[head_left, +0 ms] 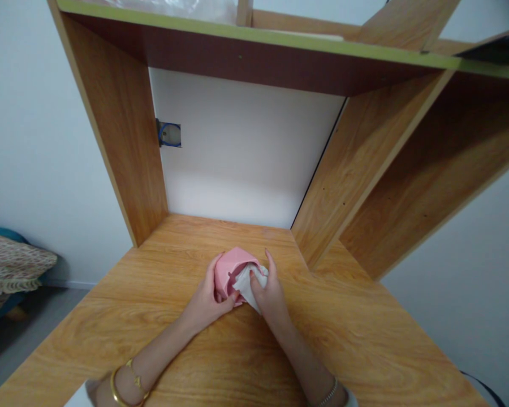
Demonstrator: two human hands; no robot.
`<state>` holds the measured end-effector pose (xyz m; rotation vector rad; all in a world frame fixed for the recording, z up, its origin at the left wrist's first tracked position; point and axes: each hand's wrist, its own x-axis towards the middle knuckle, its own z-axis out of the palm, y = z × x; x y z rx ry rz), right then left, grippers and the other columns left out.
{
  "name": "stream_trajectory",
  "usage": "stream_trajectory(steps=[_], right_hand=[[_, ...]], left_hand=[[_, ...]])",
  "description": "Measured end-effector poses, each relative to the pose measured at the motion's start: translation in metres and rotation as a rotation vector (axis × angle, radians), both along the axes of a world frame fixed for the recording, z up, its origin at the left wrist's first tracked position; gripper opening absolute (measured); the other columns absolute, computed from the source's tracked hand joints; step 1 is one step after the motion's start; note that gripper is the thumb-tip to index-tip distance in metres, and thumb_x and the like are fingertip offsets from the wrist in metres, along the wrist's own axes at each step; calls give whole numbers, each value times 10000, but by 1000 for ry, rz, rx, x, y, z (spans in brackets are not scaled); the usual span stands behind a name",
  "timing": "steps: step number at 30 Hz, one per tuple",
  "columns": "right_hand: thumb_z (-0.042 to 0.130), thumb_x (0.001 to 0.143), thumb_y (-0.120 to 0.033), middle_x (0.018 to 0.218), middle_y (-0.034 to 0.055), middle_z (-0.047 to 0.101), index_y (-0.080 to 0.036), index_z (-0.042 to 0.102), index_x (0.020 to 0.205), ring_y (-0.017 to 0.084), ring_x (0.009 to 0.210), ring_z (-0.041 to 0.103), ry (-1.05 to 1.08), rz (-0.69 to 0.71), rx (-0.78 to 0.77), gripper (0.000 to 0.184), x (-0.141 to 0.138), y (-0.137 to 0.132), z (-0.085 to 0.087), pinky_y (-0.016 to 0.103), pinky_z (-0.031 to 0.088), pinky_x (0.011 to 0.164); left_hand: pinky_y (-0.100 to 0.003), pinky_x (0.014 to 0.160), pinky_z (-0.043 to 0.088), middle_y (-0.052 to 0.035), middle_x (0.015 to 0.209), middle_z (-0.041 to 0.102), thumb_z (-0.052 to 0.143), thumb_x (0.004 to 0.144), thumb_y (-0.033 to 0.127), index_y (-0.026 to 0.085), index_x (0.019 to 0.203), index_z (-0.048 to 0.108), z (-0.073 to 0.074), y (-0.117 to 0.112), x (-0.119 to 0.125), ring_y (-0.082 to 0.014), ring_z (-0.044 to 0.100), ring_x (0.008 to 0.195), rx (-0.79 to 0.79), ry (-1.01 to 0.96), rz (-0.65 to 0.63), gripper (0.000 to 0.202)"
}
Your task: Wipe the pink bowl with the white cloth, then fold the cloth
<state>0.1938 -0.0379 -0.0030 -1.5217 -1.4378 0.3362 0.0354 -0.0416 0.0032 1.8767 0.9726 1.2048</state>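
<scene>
No text, label, brand, number or sign could be read anywhere in view.

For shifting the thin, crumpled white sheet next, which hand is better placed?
Right, most likely: the right hand holds the sheet at the mouth of the pink, faceted, hollow object, while the left hand grips that object's side.
</scene>
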Motion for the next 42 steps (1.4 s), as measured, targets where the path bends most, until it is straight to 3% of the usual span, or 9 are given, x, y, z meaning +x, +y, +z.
stream_trajectory(steps=[5, 10, 16, 19, 22, 28, 33, 37, 42], right_hand=[[500, 733, -339, 666, 17, 624, -183, 222, 1334, 190, 551, 587, -336, -137, -32, 681, 6, -4, 12, 258, 426, 501], [486, 713, -299, 603, -8, 571, -146, 265, 1316, 169, 560, 563, -475, -74, 134, 660, 14, -7, 16, 247, 421, 539], [462, 701, -243, 588, -49, 519, -155, 229, 1323, 142, 518, 517, -319, 96, 103, 670, 11, -8, 11, 225, 403, 489], [435, 732, -240, 659, -20, 569, -178, 249, 1317, 153, 568, 547, -208, 128, 38, 618, 8, -6, 7, 237, 423, 514], [410, 765, -250, 804, 36, 620, -176, 274, 1307, 171, 683, 592, -21, 101, 11, 564, 4, -4, 2, 251, 455, 576], [404, 768, -239, 1170, 101, 517, -164, 339, 1267, 184, 1031, 511, 169, 38, 82, 509, -2, 0, -4, 287, 423, 830], [465, 729, -238, 1053, 82, 583, -180, 295, 1291, 183, 858, 582, 57, 10, 6, 590, -2, 0, 0, 278, 455, 715], [506, 710, -277, 804, 26, 637, -202, 289, 1301, 172, 653, 593, -111, -96, -64, 634, 3, -3, 8, 252, 434, 575], [487, 698, -297, 714, 20, 624, -158, 308, 1298, 185, 643, 586, -355, -153, 56, 641, 10, -6, 16, 255, 412, 572]], left_hand=[[-378, 940, 347, -122, 1296, 388, 599, 684, 275, 168, 1340, 148, 5, -1, -6, -258, 420, 1134, 52, 167, 64, 803], [-346, 872, 411, -84, 1268, 448, 557, 665, 251, 201, 1360, 116, 8, -2, -9, -244, 505, 1056, 119, 326, 24, 824], [-322, 864, 412, -86, 1274, 438, 530, 679, 276, 210, 1357, 129, 10, -2, -14, -236, 525, 1028, 248, 360, 7, 791], [-347, 805, 440, -106, 1186, 504, 558, 688, 323, 202, 1346, 150, 9, 1, -14, -246, 568, 934, 201, 341, 77, 784], [-354, 730, 467, -103, 1050, 553, 558, 724, 388, 168, 1356, 21, 8, 3, -12, -223, 599, 808, 112, 225, 92, 858], [-392, 876, 393, -153, 1214, 435, 612, 709, 374, 159, 1352, 34, 5, -5, -1, -279, 460, 1082, 71, 134, 24, 891], [-379, 866, 415, -137, 1173, 482, 592, 715, 355, 145, 1345, 97, 6, -5, 0, -276, 481, 1058, 61, 91, 68, 828], [-355, 884, 405, -132, 1242, 438, 593, 696, 308, 154, 1333, 158, 10, -5, -3, -262, 485, 1066, 112, 137, 72, 787], [-361, 924, 368, -105, 1274, 429, 557, 697, 291, 179, 1325, 209, 12, -7, -5, -247, 459, 1106, 122, 234, 60, 727]])
